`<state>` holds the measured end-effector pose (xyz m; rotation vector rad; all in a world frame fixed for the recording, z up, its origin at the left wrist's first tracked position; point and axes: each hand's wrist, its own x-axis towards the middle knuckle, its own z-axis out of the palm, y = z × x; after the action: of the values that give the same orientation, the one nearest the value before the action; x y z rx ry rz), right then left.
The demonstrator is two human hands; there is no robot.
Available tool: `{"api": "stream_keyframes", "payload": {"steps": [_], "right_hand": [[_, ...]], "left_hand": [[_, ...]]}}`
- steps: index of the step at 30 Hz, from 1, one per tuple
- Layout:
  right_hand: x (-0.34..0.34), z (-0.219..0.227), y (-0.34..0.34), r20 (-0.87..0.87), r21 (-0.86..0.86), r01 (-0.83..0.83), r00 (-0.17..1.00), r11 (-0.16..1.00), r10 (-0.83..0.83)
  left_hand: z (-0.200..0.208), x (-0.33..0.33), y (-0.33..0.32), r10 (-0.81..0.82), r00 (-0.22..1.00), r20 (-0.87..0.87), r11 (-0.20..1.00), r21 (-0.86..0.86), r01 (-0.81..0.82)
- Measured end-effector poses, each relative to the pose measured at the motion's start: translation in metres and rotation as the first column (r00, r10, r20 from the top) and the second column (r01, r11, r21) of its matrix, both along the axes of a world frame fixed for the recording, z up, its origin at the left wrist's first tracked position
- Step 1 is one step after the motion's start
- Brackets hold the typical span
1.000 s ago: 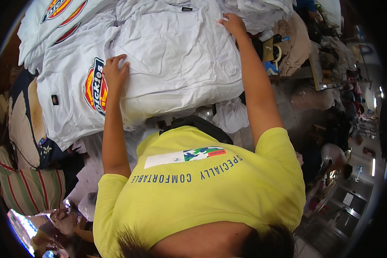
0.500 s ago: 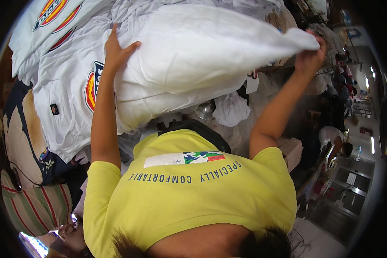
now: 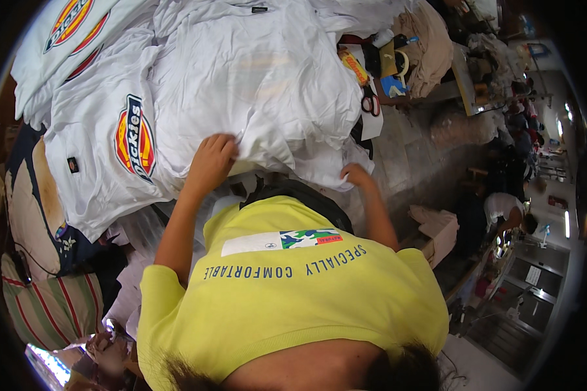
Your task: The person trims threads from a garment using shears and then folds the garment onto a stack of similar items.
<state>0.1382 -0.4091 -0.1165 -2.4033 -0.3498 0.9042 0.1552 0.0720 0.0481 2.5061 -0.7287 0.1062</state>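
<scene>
A white T-shirt (image 3: 267, 72) lies spread over the work surface in front of me, with a pale print showing faintly through the cloth. At its near edge, my left hand (image 3: 212, 160) is closed on the fabric, its fingertips blurred. Farther right, my right hand (image 3: 359, 174) pinches the near right edge of the white cloth, which hangs down a little there. Just left of this shirt lies another white T-shirt (image 3: 98, 163) with a red, yellow and navy chest print and a small dark label.
More printed white shirts (image 3: 78, 39) are piled at the far left. Red-handled scissors (image 3: 370, 105), a tape roll (image 3: 401, 65) and a beige cloth (image 3: 430, 52) lie right of the shirt. A striped cushion (image 3: 52, 303) is at the lower left. A person (image 3: 505, 212) bends at the right.
The lifted white cloth has come down flat. My right hand has moved down and left from the raised corner; my left hand has moved from flat on the cloth to its near edge.
</scene>
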Motion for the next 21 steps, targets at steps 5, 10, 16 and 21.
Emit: {"api": "stream_keyframes", "payload": {"steps": [5, 10, 16, 21], "right_hand": [[-0.046, -0.021, 0.027, -0.067, -0.068, 0.017, 0.997, 0.998, -0.021], [-0.043, -0.006, 0.041, 0.096, -0.253, 0.094, 0.993, 0.963, -0.071], [0.031, -0.005, 0.015, -0.001, -0.098, 0.013, 1.000, 0.995, -0.013], [0.101, 0.125, 0.061, 0.211, 0.439, 0.428, 0.805, 0.790, -0.554]], "left_hand": [[-0.008, -0.093, 0.017, 0.227, 0.903, -0.366, 0.956, -0.096, -0.279], [-0.069, -0.141, 0.023, 0.435, 0.846, -0.307, 0.892, 0.279, -0.357], [-0.026, -0.064, 0.026, 0.196, 0.724, -0.662, 0.934, -0.098, -0.342], [0.022, -0.018, 0.052, 0.851, 0.521, -0.062, 0.470, -0.352, -0.809]]}}
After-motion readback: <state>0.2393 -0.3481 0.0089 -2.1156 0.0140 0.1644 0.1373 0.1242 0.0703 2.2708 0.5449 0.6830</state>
